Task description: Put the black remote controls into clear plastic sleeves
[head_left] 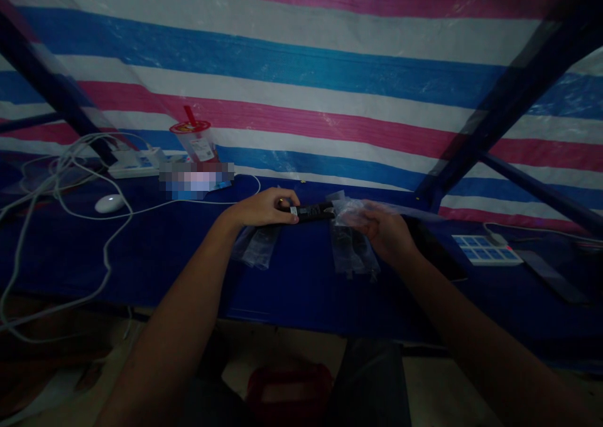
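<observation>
The black slim object (313,212) lies across the middle of the table (301,289), between the two hands; the left hand (266,208) has its fingers closed about the left end of it, with the thumb on the near side; the right hand (389,231) pinches a clear plastic bag (351,212) at the other end, its fingers nearly together; the light is weak, so I cannot tell surely whether this end is inside the bag. Under and near the hands lie a left clear packet (259,251) and right clear packets (355,251); beside the right forearm is a dark flat panel (436,249), and farther right a white power strip (487,250); at left stand a red-lidded cup (200,144) and a white mouse (109,203), near loose white cables (106,257).
</observation>
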`<action>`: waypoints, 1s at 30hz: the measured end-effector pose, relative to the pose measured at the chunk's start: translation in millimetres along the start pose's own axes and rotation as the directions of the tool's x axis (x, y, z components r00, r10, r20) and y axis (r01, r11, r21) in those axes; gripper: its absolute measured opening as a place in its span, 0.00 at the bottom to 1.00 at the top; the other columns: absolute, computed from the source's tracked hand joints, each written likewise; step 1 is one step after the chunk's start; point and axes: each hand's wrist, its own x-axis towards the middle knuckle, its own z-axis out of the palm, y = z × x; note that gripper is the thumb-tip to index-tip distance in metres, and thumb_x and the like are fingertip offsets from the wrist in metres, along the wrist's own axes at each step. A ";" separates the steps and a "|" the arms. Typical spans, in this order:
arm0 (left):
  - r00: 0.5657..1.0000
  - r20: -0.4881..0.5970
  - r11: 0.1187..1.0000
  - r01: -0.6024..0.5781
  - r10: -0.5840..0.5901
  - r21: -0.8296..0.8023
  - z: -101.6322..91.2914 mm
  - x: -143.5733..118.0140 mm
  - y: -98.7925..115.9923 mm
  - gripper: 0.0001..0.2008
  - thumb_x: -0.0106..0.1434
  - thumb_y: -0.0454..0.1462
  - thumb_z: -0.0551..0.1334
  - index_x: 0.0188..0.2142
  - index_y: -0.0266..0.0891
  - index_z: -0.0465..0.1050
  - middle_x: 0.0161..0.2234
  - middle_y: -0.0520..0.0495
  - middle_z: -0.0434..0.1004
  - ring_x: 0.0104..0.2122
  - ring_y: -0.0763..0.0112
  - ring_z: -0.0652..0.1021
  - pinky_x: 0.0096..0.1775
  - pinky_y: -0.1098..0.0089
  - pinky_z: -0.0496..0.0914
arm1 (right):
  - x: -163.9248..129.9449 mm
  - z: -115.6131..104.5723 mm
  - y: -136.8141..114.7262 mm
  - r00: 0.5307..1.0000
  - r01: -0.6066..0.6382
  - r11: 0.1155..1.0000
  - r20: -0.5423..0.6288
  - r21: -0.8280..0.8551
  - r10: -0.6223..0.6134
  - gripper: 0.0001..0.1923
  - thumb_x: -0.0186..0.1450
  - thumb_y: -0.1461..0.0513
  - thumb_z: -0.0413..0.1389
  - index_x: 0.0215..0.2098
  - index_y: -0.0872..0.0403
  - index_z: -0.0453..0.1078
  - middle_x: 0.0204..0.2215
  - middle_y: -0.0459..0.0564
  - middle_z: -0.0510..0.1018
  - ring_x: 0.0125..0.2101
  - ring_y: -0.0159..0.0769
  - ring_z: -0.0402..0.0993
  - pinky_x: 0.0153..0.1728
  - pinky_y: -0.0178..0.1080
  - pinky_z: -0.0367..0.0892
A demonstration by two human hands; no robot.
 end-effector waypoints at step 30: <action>1.000 0.012 0.999 -0.022 0.022 0.035 3.5 0.0 2.7 0.21 0.55 0.46 0.71 0.44 0.39 0.72 0.26 0.56 0.67 0.25 0.74 0.68 0.29 0.71 0.58 | 1.7 -6.4 4.2 1.000 -0.005 0.992 -0.025 -0.129 0.002 0.11 0.55 0.70 0.62 0.29 0.50 0.68 0.28 0.50 0.83 0.26 0.44 0.84 0.23 0.39 0.80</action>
